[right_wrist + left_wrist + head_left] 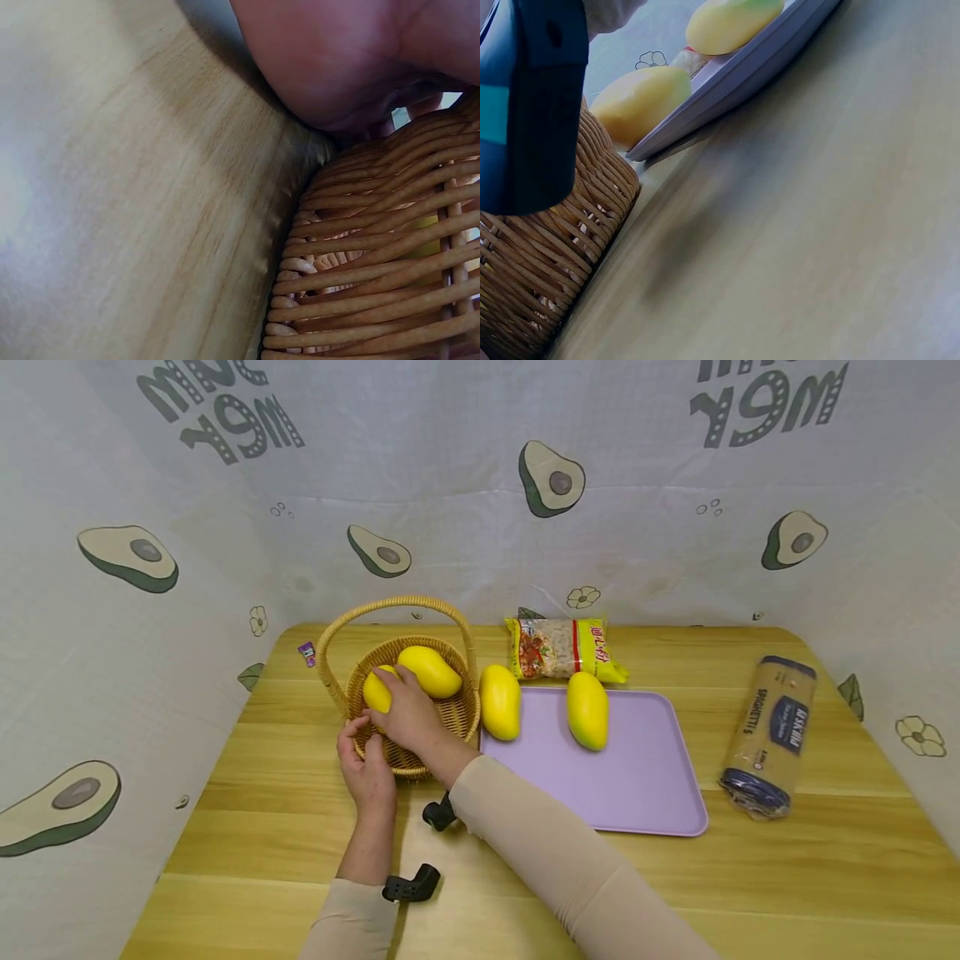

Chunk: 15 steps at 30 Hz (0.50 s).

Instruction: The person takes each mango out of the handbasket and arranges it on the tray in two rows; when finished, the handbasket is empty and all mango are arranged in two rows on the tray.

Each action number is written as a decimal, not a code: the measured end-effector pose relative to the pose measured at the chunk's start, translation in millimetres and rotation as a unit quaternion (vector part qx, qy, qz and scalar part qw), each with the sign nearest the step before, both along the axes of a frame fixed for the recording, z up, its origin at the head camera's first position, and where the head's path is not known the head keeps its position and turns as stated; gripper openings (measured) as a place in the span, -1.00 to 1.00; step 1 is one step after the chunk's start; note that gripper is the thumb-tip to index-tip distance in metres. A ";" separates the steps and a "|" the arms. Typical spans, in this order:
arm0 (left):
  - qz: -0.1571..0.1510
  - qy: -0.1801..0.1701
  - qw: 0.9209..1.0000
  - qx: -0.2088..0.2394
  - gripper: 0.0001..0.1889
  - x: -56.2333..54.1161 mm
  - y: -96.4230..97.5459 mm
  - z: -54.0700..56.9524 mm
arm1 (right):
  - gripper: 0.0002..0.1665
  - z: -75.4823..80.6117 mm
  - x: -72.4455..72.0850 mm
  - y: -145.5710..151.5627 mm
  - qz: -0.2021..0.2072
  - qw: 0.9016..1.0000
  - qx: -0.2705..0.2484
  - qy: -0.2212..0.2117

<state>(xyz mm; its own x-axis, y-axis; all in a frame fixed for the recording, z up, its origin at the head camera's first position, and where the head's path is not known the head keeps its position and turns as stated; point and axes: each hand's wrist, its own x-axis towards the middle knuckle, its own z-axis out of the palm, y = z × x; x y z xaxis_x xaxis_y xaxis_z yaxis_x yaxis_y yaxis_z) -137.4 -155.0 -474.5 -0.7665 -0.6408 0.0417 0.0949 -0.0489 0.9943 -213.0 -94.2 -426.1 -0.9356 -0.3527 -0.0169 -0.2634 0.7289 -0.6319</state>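
Observation:
A round wicker basket (461,727) with a tall arched handle stands on the table at left, with two yellow mangoes inside. My right hand (408,714) reaches over the front rim and holds the left mango (377,691), its fingers over the top. The other mango (430,672) lies against the basket's back wall, just beyond that hand. My left hand (369,777) grips the basket's front-left rim with curled fingers. The right wrist view shows a hand (337,60) at the basket's woven side (375,247).
Right of the basket, a mango (500,702) lies at the left edge of a lilac tray (645,768), and another mango (587,710) lies on it. Behind is a yellow food packet (558,649). A spaghetti pack (771,735) lies far right, a small purple packet (307,653) at back left.

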 end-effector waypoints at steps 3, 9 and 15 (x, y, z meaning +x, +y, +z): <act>-0.002 -0.003 1.000 0.000 -0.71 0.4 -0.6 0.3 | -0.18 0.0 0.1 -0.9 -0.002 1.000 0.009 -0.004; -0.002 -0.001 1.000 -0.002 -0.70 0.4 -0.8 0.5 | -0.19 -0.1 -0.1 -1.7 0.003 1.000 0.022 -0.001; -0.005 -0.004 1.000 -0.001 -0.71 0.6 -0.1 0.6 | -0.19 1.8 0.7 -0.5 0.009 1.000 0.025 -0.003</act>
